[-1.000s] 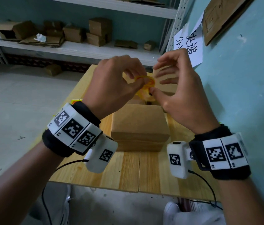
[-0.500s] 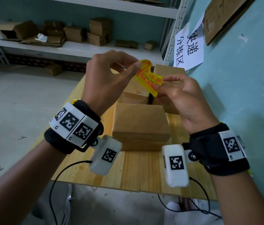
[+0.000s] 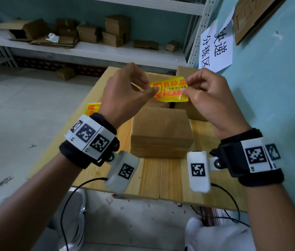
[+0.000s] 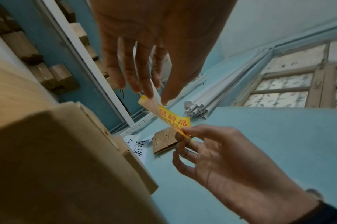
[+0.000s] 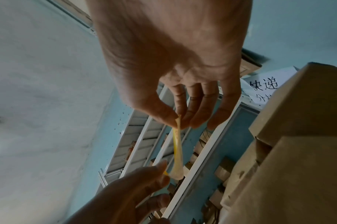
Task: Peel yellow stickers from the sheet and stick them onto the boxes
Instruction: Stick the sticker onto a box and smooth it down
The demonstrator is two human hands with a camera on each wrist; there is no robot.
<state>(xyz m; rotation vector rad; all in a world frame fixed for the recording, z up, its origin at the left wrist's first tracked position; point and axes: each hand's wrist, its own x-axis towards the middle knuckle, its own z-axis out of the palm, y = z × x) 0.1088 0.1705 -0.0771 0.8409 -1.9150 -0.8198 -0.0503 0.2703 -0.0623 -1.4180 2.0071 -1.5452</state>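
A yellow sticker (image 3: 170, 91) with red print hangs stretched flat in the air between my two hands, above the cardboard boxes. My left hand (image 3: 125, 95) pinches its left edge between thumb and forefinger. My right hand (image 3: 208, 98) pinches its right edge the same way. The left wrist view shows the sticker (image 4: 171, 119) from below, held at both ends. In the right wrist view the sticker (image 5: 176, 150) is seen edge-on. A closed brown box (image 3: 161, 131) stands on the wooden table (image 3: 161, 178) right under the hands. The sticker sheet (image 3: 92, 109) lies at the table's left edge.
More boxes (image 3: 188, 107) stand behind the near one, against the teal wall (image 3: 270, 105) on the right. A white paper sign (image 3: 215, 46) hangs on that wall. Shelves (image 3: 88, 49) with cardboard boxes run along the back. Cables hang below the table's front edge.
The sticker was crumpled between my fingers close together; my hands have drawn apart sideways and it is now spread flat, print facing me, a little higher above the boxes.
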